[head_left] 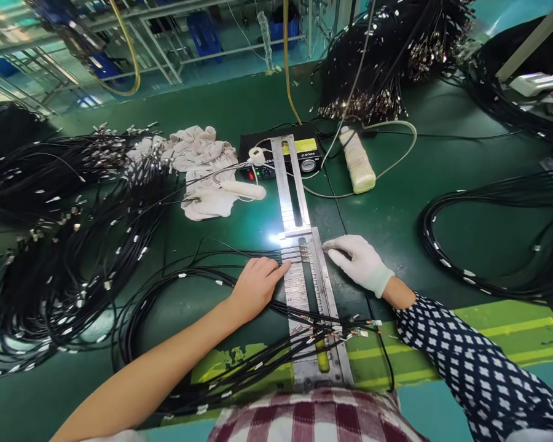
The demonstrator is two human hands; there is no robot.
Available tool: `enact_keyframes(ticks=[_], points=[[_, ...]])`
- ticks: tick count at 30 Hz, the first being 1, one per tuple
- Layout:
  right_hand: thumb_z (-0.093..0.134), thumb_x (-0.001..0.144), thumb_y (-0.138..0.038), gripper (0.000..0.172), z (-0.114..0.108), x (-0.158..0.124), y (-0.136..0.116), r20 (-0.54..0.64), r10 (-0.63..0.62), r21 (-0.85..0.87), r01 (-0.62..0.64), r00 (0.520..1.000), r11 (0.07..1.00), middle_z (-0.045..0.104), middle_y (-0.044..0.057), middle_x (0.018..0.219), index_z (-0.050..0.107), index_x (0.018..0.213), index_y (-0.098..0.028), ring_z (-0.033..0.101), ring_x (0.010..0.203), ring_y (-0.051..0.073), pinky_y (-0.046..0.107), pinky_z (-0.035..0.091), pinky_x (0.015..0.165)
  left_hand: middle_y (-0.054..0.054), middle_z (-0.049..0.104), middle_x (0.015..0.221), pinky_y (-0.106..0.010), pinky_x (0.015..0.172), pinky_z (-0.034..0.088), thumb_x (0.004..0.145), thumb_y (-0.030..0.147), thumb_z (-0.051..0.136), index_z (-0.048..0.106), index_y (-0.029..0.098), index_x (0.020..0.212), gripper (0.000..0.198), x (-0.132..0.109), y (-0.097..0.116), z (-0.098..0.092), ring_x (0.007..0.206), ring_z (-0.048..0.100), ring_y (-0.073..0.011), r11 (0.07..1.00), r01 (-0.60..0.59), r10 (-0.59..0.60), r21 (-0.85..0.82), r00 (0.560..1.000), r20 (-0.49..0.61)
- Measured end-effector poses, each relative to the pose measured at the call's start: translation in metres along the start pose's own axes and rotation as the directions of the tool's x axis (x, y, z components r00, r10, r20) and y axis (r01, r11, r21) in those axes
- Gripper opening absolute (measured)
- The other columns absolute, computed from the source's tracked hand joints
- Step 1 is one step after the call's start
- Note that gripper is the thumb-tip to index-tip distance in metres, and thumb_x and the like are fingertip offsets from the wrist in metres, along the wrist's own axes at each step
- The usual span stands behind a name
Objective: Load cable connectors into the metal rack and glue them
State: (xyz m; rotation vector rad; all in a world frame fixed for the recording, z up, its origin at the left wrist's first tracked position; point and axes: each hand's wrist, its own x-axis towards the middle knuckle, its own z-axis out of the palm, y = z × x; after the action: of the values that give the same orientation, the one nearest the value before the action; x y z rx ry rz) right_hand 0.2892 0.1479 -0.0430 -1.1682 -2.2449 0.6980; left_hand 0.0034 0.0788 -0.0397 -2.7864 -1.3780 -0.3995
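Observation:
A long metal fixture (297, 288) with slots lies on the green table, pointing away from me. Several thin black cables (239, 252) run across its upper part, their stripped ends at the slot. My bare left hand (257, 287) rests on these cables at the fixture's left edge, fingers close together, pressing a cable with the fingertips. My right hand (360, 263), in a white glove, is at the fixture's right edge, thumb and index finger nearly together; anything between them is too small to make out. A bright light shines just above the cables.
Cable bundles (105, 258) cover the left side, and a coil (431, 230) lies at the right. Behind the fixture are a black control box (258, 147), a white cloth (203, 153) and a wrapped bottle (358, 161). Loose cable ends (350, 328) cross the fixture's near part.

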Motion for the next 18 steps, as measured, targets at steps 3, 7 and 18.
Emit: enact_keyframes(ticks=[3, 7, 18], points=[[0.049, 0.096, -0.029, 0.023, -0.001, -0.001, 0.0, -0.004, -0.005, 0.012, 0.006, 1.0, 1.0, 0.074, 0.003, 0.105, 0.071, 0.102, -0.023, 0.067, 0.099, 0.023, 0.042, 0.048, 0.092, -0.009, 0.065, 0.103, -0.035, 0.081, 0.042, 0.101, 0.031, 0.044, 0.054, 0.016, 0.127, 0.032, -0.014, -0.004, -0.014, 0.094, 0.056, -0.021, 0.992, -0.022, 0.032, -0.123, 0.996, 0.079], [0.049, 0.096, -0.031, 0.024, -0.001, -0.001, 0.001, -0.008, -0.017, -0.007, 0.017, 1.0, 1.0, 0.074, 0.004, 0.105, 0.071, 0.101, -0.023, 0.068, 0.099, 0.024, 0.043, 0.049, 0.092, -0.01, 0.063, 0.103, -0.039, 0.088, 0.042, 0.095, 0.045, 0.053, 0.058, 0.016, 0.11, 0.033, -0.049, -0.017, -0.031, 0.099, 0.055, -0.0246, 0.992, -0.087, 0.101, -0.095, 0.982, 0.158], [0.047, 0.096, -0.039, 0.029, 0.0, 0.0, 0.009, -0.017, -0.034, -0.029, 0.033, 0.999, 0.999, 0.074, 0.005, 0.103, 0.071, 0.102, -0.024, 0.069, 0.096, 0.027, 0.045, 0.053, 0.088, -0.001, 0.05, 0.07, -0.031, 0.056, 0.034, 0.1, 0.031, 0.043, 0.05, 0.02, 0.076, 0.027, -0.057, 0.002, -0.129, 0.056, 0.045, -0.0151, 0.937, -0.189, 0.164, 0.294, 0.981, 0.108]])
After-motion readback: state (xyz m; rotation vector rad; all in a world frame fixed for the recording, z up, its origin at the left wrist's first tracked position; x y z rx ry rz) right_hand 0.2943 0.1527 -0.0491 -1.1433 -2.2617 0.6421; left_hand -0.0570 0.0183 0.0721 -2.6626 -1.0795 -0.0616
